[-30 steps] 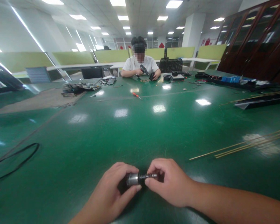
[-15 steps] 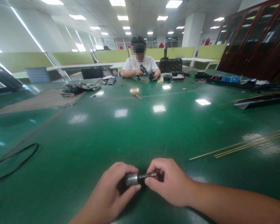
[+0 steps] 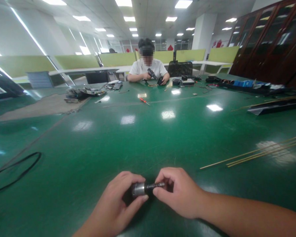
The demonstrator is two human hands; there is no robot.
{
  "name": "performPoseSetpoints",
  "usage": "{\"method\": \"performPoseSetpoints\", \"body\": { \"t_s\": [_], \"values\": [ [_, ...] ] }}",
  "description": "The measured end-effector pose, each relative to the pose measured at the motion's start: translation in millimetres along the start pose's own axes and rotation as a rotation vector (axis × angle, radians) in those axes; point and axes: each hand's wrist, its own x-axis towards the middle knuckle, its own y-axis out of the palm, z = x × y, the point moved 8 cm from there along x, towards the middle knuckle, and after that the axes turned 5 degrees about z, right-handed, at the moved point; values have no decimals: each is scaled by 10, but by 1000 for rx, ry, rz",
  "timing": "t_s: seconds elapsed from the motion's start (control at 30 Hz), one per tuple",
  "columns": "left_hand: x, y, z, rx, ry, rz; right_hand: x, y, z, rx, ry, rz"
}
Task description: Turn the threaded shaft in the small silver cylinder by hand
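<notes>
Low in the middle of the head view, a metal part (image 3: 139,190) lies on its side between my hands: a shiny silver cylinder with a narrower black neck and a stepped metal tip pointing right. My left hand (image 3: 122,197) curls round the wide cylinder, thumb below and fingers above. At the other end, my right hand (image 3: 179,192) pinches the thin shaft between thumb and fingertips. The rear of the cylinder is partly covered by my left hand. Both hands are just over the green tabletop (image 3: 138,144).
Thin brass rods (image 3: 261,156) lie at the right, near a dark metal channel (image 3: 278,106). A black cable (image 3: 27,168) loops at the left. Farther off are a red screwdriver (image 3: 144,101) and piled electronics (image 3: 81,94). Across the table a person (image 3: 149,67) holds a power drill (image 3: 152,73).
</notes>
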Motion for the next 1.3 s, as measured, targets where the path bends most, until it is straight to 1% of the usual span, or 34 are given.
{"method": "performPoseSetpoints", "body": {
  "t_s": [0.2, 0.43, 0.67, 0.9, 1.03, 1.2, 1.3],
  "values": [
    [-11, -13, -7, 5, 16, -17, -2, 16, -25, 4, 0, 4],
    [-14, -15, -3, 8, 1, -6, -6, 5, -10, 18, 12, 9],
    [-26, -63, 3, 29, 11, -54, -5, 10, -32, 55, 12, 8],
    [-20, -72, -22, 18, 21, -56, -5, 2, -6, 78, 15, -5],
    [-21, -91, -5, 10, -10, -70, -3, -2, -17, 79, 11, -13],
    [-22, -89, 2, 21, -6, -63, 2, -16, -21, 83, 16, -11],
    [-26, -97, 18, 14, -29, -75, 3, -18, -15, 75, 17, -10]
  ]
}}
